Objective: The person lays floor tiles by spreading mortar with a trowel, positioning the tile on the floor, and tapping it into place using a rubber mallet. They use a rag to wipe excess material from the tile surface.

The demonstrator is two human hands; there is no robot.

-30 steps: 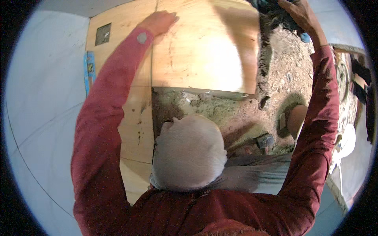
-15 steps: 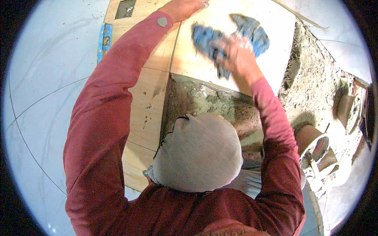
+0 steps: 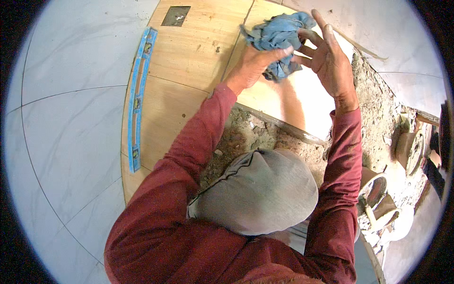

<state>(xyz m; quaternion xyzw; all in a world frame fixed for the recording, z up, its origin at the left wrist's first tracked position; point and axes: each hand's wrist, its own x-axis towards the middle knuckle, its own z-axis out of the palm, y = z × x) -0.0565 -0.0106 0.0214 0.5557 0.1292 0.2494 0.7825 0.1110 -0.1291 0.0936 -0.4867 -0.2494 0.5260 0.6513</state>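
Note:
A crumpled blue rag [image 3: 276, 35] is bunched up over the wood-look tiles [image 3: 189, 52]. My left hand [image 3: 255, 64] grips it from the near left side, with the thumb laid across the cloth. On the rag's right, my right hand [image 3: 331, 61] has its fingers spread apart. Its fingertips come close to the cloth; whether they touch it I cannot tell. Below the hands, the tile's near edge borders a strip of rough, bare ground [image 3: 250, 130].
A blue spirit level [image 3: 137, 104] lies along the left edge of the wood-look tiles, beside pale marbled tiles [image 3: 71, 118]. A square cut-out [image 3: 176, 16] sits at the upper left. Rough mortar [image 3: 373, 109] and round containers [image 3: 373, 187] are on the right.
My left hand has come from the tile at the upper left onto the rag. My right hand has let go and spread its fingers. The rag is now bunched, and more of the level shows.

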